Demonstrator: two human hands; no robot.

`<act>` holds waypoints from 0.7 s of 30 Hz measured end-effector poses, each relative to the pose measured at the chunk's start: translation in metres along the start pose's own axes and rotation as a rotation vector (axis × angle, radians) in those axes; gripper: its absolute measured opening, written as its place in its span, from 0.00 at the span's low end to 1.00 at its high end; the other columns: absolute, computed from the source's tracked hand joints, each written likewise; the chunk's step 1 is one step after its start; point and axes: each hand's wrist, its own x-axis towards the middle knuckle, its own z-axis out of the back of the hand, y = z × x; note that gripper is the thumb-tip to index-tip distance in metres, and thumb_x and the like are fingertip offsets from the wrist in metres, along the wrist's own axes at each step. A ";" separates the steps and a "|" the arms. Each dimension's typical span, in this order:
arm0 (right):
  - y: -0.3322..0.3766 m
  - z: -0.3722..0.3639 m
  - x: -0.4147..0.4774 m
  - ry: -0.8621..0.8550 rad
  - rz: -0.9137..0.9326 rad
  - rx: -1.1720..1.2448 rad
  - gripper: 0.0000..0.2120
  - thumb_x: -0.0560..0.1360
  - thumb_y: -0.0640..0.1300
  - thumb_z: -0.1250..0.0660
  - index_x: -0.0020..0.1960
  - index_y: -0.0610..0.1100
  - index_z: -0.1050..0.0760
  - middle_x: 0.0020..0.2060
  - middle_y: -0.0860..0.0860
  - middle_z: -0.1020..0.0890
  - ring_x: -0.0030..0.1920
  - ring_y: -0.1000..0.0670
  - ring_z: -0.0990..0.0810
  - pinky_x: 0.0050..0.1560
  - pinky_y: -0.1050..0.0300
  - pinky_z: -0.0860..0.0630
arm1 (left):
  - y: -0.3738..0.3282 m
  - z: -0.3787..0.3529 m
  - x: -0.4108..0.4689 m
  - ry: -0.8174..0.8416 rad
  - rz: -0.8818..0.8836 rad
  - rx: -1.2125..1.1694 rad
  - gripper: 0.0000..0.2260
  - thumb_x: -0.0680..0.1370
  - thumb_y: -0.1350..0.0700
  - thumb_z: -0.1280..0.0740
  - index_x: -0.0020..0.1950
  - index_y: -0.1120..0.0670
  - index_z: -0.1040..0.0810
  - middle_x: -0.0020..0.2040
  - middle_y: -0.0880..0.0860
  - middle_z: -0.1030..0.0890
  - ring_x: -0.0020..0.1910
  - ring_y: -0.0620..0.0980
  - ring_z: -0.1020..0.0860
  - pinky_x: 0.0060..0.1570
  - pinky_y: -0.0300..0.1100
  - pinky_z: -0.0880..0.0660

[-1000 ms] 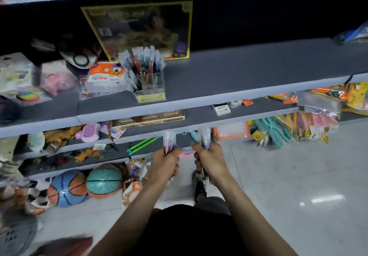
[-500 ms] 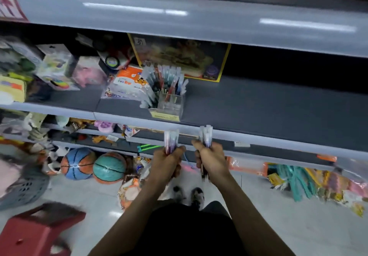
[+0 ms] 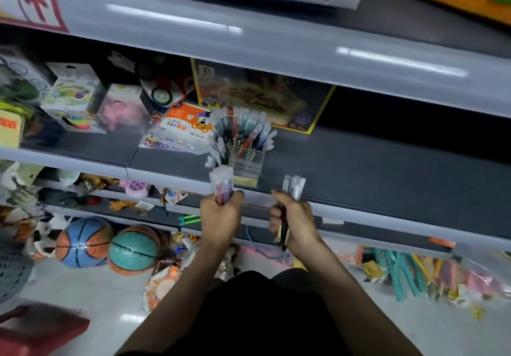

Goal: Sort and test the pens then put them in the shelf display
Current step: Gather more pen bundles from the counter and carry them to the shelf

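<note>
Fingers [image 3: 275, 218] of both hands curl tight at the front lip of the dark grey shop shelf [image 3: 387, 178], where a clear plastic pen holder [image 3: 246, 164] stands, part filled. The left hand [image 3: 221, 214] grips a red-and-purple bundle of clear-capped pens [image 3: 221, 184], the right hand [image 3: 296, 223] a dark-barrelled bundle of pens [image 3: 294, 187]. This looks like delivery of sorted pens; next, a bundle must be lifted over a free compartment.

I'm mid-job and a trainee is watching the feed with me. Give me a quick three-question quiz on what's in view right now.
1. True or false: the right hand grips a clear-capped bundle while the left hand grips pens too.
2. The clear pen holder on the shelf is: A empty, B holding pens, C tipped over.
3. Fill in: the red and purple bundle is in the ____ hand.
Key: 1 true; 2 B; 3 left.
</note>
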 end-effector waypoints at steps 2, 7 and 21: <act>-0.003 -0.005 -0.001 0.003 -0.022 0.056 0.10 0.80 0.43 0.30 0.41 0.44 0.27 0.28 0.49 0.34 0.24 0.50 0.38 0.25 0.60 0.40 | -0.003 0.002 0.007 -0.026 -0.071 -0.005 0.19 0.68 0.52 0.29 0.25 0.48 0.38 0.27 0.52 0.40 0.27 0.48 0.41 0.29 0.51 0.42; -0.002 -0.024 0.006 -0.001 0.009 0.178 0.14 0.80 0.43 0.32 0.38 0.45 0.31 0.27 0.50 0.34 0.24 0.52 0.39 0.23 0.60 0.39 | -0.007 0.002 0.028 -0.109 -0.254 -0.100 0.20 0.72 0.54 0.30 0.27 0.48 0.38 0.28 0.52 0.41 0.30 0.52 0.41 0.27 0.56 0.40; 0.007 -0.028 0.020 -0.013 0.026 0.402 0.17 0.79 0.44 0.32 0.34 0.48 0.34 0.28 0.52 0.37 0.23 0.54 0.41 0.21 0.61 0.40 | -0.030 -0.039 0.079 -0.148 -0.621 -0.324 0.17 0.76 0.56 0.29 0.29 0.44 0.27 0.27 0.48 0.28 0.34 0.48 0.26 0.31 0.50 0.32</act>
